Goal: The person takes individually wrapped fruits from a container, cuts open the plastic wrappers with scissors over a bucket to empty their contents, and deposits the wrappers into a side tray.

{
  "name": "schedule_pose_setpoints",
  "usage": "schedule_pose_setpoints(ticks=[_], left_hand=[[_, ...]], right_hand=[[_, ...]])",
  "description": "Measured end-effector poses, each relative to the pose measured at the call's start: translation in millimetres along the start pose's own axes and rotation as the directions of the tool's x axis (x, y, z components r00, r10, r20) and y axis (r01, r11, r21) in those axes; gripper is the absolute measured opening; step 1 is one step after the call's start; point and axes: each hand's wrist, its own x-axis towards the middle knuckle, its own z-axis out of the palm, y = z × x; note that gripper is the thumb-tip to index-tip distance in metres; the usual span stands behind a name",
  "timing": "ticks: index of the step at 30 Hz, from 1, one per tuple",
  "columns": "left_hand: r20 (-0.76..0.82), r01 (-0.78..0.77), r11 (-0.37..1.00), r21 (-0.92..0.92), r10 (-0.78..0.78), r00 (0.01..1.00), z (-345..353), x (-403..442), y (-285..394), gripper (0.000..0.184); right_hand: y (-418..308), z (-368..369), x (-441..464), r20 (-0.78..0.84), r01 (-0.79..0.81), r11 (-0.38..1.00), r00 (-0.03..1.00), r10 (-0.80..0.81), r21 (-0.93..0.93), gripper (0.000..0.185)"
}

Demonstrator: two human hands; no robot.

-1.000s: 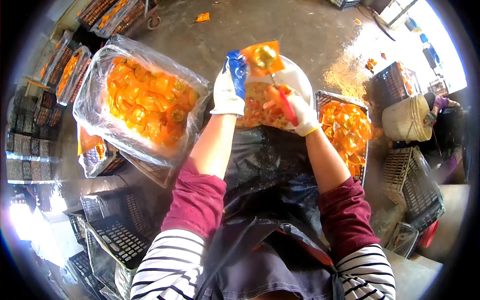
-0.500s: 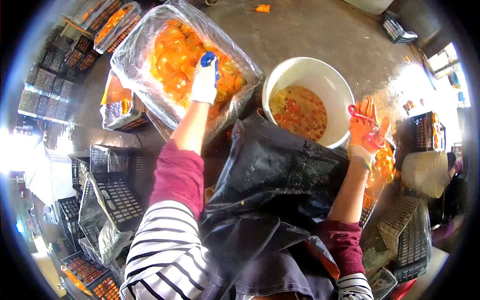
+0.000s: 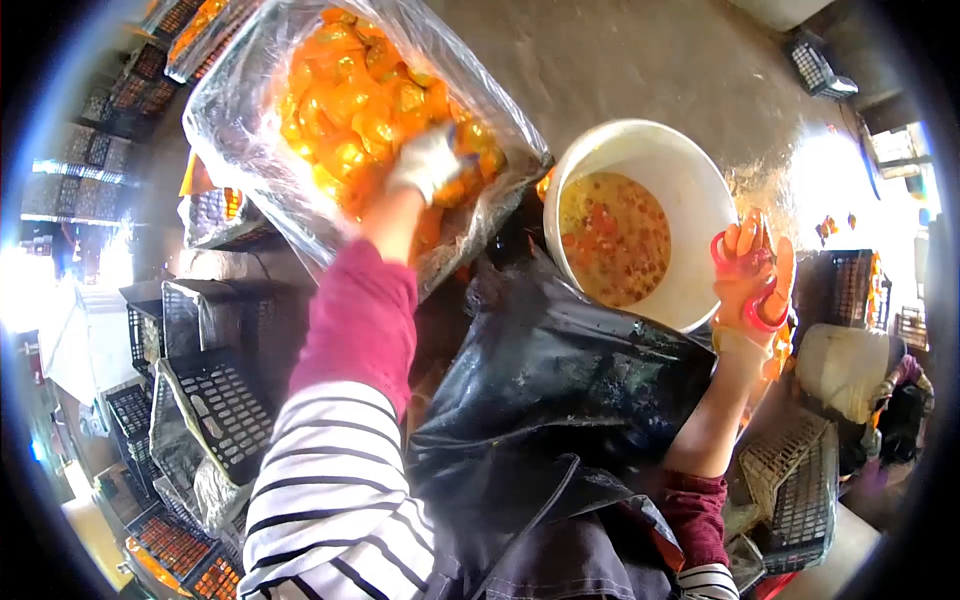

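Note:
My left hand (image 3: 428,165), in a white and blue glove, is down among glossy orange fruits or vegetables (image 3: 345,115), whose kind I cannot make out for sure. Motion blurs its fingers, so I cannot tell whether they grip a piece. Clear plastic lines the crate (image 3: 225,110) that holds the pieces. My right hand (image 3: 742,275), in an orange-coated glove, holds red-handled scissors (image 3: 768,312) beside a white bucket (image 3: 705,185). Their blades are hard to see. Inside the bucket lies yellowish liquid with orange-red bits (image 3: 615,240).
A black plastic apron (image 3: 560,380) covers my lap. Black crates (image 3: 225,400) stand at the left, and more crates (image 3: 815,480) at the right. Another person (image 3: 905,400) is at the far right by a pale bucket (image 3: 845,370). Bright light glares on the floor.
My left hand has shifted right and down within the crate and is now blurred. My right hand with the scissors has turned, its fingers more curled. The whole view has shifted slightly.

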Motion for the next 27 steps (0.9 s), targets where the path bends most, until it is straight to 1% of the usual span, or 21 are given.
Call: schedule_pose_setpoints(ticks=[1, 2, 3, 4, 5, 6, 7, 8, 9, 10, 11, 12, 13, 16, 18, 20, 22, 23, 24, 25, 27], left_hand=[[0.132, 0.081, 0.995, -0.063, -0.072, 0.989, 3.4, -11.1, 4.5, 0.056], [0.018, 0.059, 0.998, 0.021, -0.06, 0.998, 33.2, -24.7, -8.1, 0.051], [-0.019, 0.028, 0.999, -0.028, -0.029, 0.999, 40.3, -43.7, -5.2, 0.052], [0.003, 0.093, 0.989, -0.115, -0.094, 0.996, 30.4, -62.0, 6.5, 0.052], [-0.042, 0.091, 0.97, -0.224, -0.103, 0.994, 42.1, -65.9, -4.7, 0.053], [-0.095, 0.075, 0.941, -0.331, -0.113, 0.989, 54.0, -65.9, -16.7, 0.053], [-0.132, 0.144, 0.852, -0.504, -0.241, 0.962, 50.8, -71.5, -18.4, 0.052], [-0.142, 0.183, 0.728, -0.66, -0.361, 0.922, 46.4, -75.1, -20.2, 0.051], [-0.025, 0.182, 0.399, -0.898, -0.461, 0.887, 33.6, -74.2, -26.5, 0.04], [0.128, 0.151, 0.006, -0.989, -0.498, 0.858, 22.8, -72.8, -31.6, 0.03], [0.145, -0.013, -0.31, -0.951, -0.479, 0.866, 18.2, -74.0, -32.1, 0.027], [0.157, -0.165, -0.589, -0.791, -0.456, 0.876, 6.2, -80.6, -28.2, 0.024], [0.155, -0.157, -0.598, -0.786, -0.437, 0.886, 0.6, -83.8, -29.8, 0.022], [0.073, -0.152, -0.538, -0.829, -0.374, 0.924, -16.3, -90.8, -14.3, 0.024], [0.0, -0.162, -0.505, -0.848, -0.306, 0.952, -25.0, -88.7, -1.0, 0.031], [-0.014, -0.142, -0.525, -0.839, -0.241, 0.97, -43.4, -92.8, 26.4, 0.03], [-0.019, -0.132, -0.42, -0.898, -0.262, 0.965, -52.9, -82.6, 49.5, 0.029], [-0.056, -0.153, -0.346, -0.926, -0.273, 0.96, -54.1, -80.4, 62.8, 0.029], [-0.146, -0.194, -0.224, -0.955, -0.215, 0.966, -54.9, -74.1, 71.6, 0.025], [-0.234, -0.23, 0.044, -0.972, -0.24, 0.942, -70.5, -78.3, 92.1, 0.022], [-0.107, -0.122, -0.061, -0.991, -0.208, 0.972, -78.9, -64.8, 117.6, 0.015]], right_hand=[[-4.2, 3.9, 8.8, 0.239, -0.18, 0.976, 0.96, 0.147, 0.12, 0.046], [-3.8, 3.3, 12.5, 0.24, -0.176, 0.978, 0.96, 0.144, 0.115, 0.046], [-1.2, 2.0, 11.8, 0.238, -0.178, 0.978, 0.96, 0.148, 0.11, 0.045], [2.0, 2.7, 6.7, 0.238, -0.186, 0.977, 0.959, 0.157, 0.104, 0.045], [5.3, 5.8, 0.8, 0.173, -0.119, 0.991, 0.979, 0.108, 0.055, 0.045], [6.6, 2.9, -0.2, 0.146, -0.157, 0.985, 0.979, 0.145, 0.076, 0.045], [7.8, -1.6, -0.6, 0.117, -0.19, 0.977, 0.977, 0.179, 0.095, 0.045], [8.0, -4.4, -1.6, 0.105, -0.207, 0.974, 0.975, 0.197, 0.093, 0.044], [8.3, -4.0, -2.6, 0.093, -0.224, 0.97, 0.972, 0.216, 0.09, 0.044], [8.6, -3.5, -3.5, 0.08, -0.241, 0.966, 0.969, 0.235, 0.088, 0.044], [10.4, -6.0, -7.9, -0.067, -0.207, 0.977, 0.976, 0.209, 0.046, 0.044], [12.1, -6.5, -12.1, -0.213, -0.183, 0.983, 0.96, 0.179, 0.002, 0.043], [11.5, -5.1, -12.6, -0.22, -0.191, 0.982, 0.958, 0.186, 0.0, 0.04], [13.6, -16.5, -11.0, -0.193, -0.191, 0.978, 0.966, 0.173, -0.079, 0.04], [20.1, -27.1, -6.5, -0.189, -0.213, 0.97, 0.964, 0.189, -0.116, 0.04], [18.6, -22.4, -10.5, -0.151, -0.231, 0.956, 0.967, 0.205, -0.183, 0.042], [16.1, -3.0, -20.7, -0.084, -0.243, 0.929, 0.97, 0.229, -0.279, 0.048], [18.8, -19.9, -15.3, -0.05, -0.204, 0.888, 0.978, 0.201, -0.412, 0.053], [21.5, -36.1, -9.9, -0.016, -0.155, 0.83, 0.985, 0.173, -0.536, 0.057], [26.7, -20.1, -16.6, -0.031, -0.122, 0.833, 0.992, 0.126, -0.54, 0.06], [23.1, -14.8, -23.2, 0.01, -0.079, 0.872, 0.995, 0.095, -0.484, 0.059]])
